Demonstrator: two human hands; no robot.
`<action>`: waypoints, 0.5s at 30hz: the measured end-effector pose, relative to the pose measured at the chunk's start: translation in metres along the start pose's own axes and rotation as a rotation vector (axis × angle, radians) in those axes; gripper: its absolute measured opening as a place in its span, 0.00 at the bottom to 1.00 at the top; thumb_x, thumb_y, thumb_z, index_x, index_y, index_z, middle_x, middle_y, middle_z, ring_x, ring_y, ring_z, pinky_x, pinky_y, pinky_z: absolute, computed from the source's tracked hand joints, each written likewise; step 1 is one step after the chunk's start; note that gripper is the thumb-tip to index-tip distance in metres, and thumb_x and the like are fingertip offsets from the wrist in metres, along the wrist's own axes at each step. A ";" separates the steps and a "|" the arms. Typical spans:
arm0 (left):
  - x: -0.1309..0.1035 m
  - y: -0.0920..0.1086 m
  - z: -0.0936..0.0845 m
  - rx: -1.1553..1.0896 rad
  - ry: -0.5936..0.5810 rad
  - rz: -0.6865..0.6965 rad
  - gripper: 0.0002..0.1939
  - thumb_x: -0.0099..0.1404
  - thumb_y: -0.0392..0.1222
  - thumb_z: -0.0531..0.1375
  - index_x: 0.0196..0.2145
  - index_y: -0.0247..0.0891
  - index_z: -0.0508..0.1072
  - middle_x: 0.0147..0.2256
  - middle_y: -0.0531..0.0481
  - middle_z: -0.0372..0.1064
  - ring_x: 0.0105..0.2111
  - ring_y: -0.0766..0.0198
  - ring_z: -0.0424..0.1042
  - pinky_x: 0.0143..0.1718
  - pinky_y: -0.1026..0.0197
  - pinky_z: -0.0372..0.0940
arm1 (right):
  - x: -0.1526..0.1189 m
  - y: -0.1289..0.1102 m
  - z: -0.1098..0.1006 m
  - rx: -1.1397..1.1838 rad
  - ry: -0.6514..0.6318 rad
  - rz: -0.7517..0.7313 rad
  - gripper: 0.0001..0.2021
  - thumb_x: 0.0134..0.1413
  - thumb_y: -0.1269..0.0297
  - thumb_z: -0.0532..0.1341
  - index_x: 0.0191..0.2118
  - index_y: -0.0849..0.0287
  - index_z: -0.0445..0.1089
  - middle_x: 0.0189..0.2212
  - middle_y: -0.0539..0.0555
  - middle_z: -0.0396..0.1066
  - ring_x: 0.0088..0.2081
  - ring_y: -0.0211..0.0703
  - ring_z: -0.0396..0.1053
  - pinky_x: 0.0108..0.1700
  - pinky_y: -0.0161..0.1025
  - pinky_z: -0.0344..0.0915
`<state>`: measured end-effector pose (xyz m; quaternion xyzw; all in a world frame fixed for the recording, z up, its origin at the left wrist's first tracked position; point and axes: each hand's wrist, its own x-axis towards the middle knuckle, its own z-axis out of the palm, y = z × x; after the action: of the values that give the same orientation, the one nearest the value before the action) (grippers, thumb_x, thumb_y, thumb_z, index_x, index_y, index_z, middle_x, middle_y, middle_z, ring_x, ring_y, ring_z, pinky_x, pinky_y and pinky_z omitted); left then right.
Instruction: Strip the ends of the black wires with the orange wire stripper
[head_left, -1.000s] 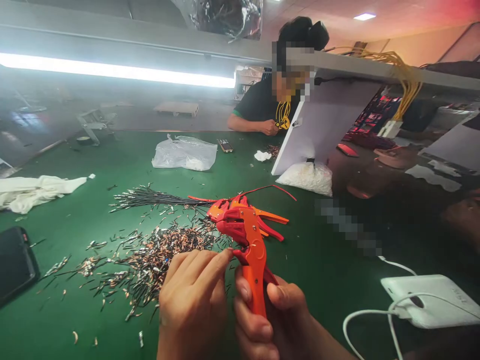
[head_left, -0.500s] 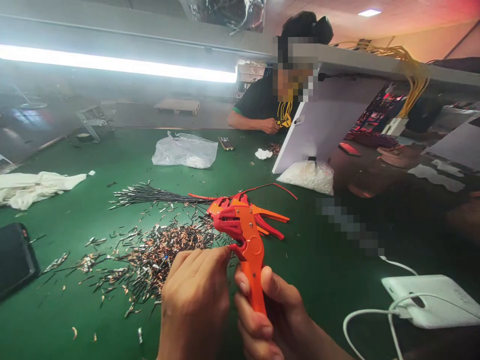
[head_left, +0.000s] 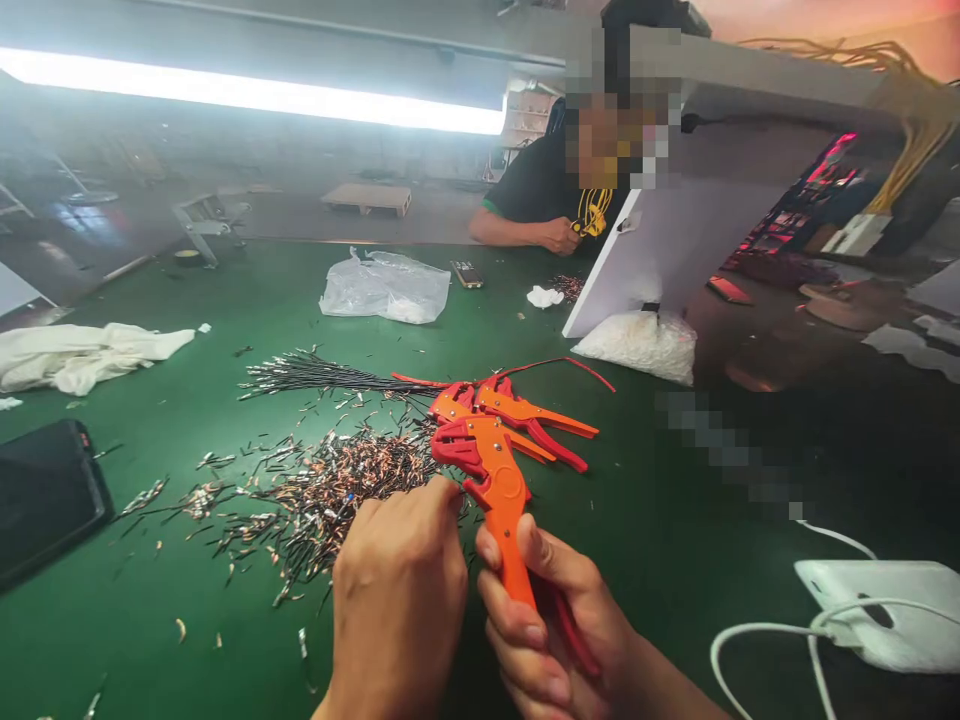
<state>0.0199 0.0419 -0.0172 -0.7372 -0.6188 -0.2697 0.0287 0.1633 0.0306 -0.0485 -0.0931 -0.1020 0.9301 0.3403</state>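
My right hand (head_left: 551, 615) is wrapped round the handles of an orange and red wire stripper (head_left: 504, 492). The tool stands tilted with its jaws up and to the left, and its red handle shows apart from the orange one. Just left of it my left hand (head_left: 405, 575) is closed, back towards me, close to the stripper's body; its fingertips and anything in them are hidden. Behind the left hand spreads a heap of short black and copper wire offcuts (head_left: 367, 465). More orange and red wire strippers (head_left: 547, 415) lie beyond, beside a bundle of black wires (head_left: 315, 375) with silvery ends.
On the green table (head_left: 660, 620) lie a phone (head_left: 49, 500), white cloth (head_left: 90, 355), a clear plastic bag (head_left: 386, 287) and a white power bank (head_left: 892, 615) with cable. A filled bag (head_left: 641, 345) sits by a slanted white panel (head_left: 705, 210). Opposite, a person (head_left: 525, 190) holds yellow wires.
The stripper's handles have spread apart in my right hand. My left hand has drawn slightly away from the tool. The whole view has shifted a little.
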 end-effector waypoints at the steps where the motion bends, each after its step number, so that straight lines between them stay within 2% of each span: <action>1: 0.001 0.001 -0.002 0.019 -0.013 -0.009 0.11 0.64 0.29 0.54 0.31 0.43 0.73 0.24 0.56 0.73 0.23 0.60 0.71 0.29 0.59 0.56 | 0.001 0.000 0.000 0.001 0.007 0.009 0.22 0.58 0.40 0.57 0.38 0.57 0.63 0.17 0.42 0.66 0.11 0.28 0.55 0.14 0.27 0.65; 8: 0.001 0.001 -0.005 0.144 -0.128 -0.040 0.11 0.62 0.29 0.56 0.28 0.44 0.72 0.20 0.55 0.72 0.20 0.59 0.71 0.22 0.62 0.51 | 0.002 0.001 -0.002 -0.045 0.074 0.032 0.22 0.58 0.39 0.57 0.38 0.56 0.63 0.17 0.42 0.64 0.11 0.28 0.52 0.14 0.28 0.65; 13: 0.003 0.001 -0.004 0.182 -0.145 -0.063 0.12 0.62 0.29 0.55 0.27 0.44 0.72 0.20 0.54 0.72 0.19 0.58 0.72 0.21 0.63 0.50 | 0.004 -0.003 -0.004 -0.054 0.152 0.018 0.19 0.59 0.44 0.59 0.36 0.57 0.63 0.15 0.40 0.59 0.10 0.25 0.41 0.10 0.24 0.56; 15: 0.003 0.000 -0.004 0.195 -0.163 -0.072 0.12 0.62 0.29 0.55 0.27 0.44 0.71 0.19 0.54 0.71 0.19 0.58 0.71 0.21 0.62 0.49 | 0.005 -0.004 -0.004 -0.072 0.163 0.012 0.18 0.60 0.44 0.59 0.37 0.57 0.64 0.16 0.41 0.60 0.11 0.26 0.45 0.11 0.25 0.56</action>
<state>0.0191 0.0430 -0.0123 -0.7275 -0.6686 -0.1484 0.0403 0.1634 0.0377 -0.0516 -0.1812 -0.1071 0.9173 0.3381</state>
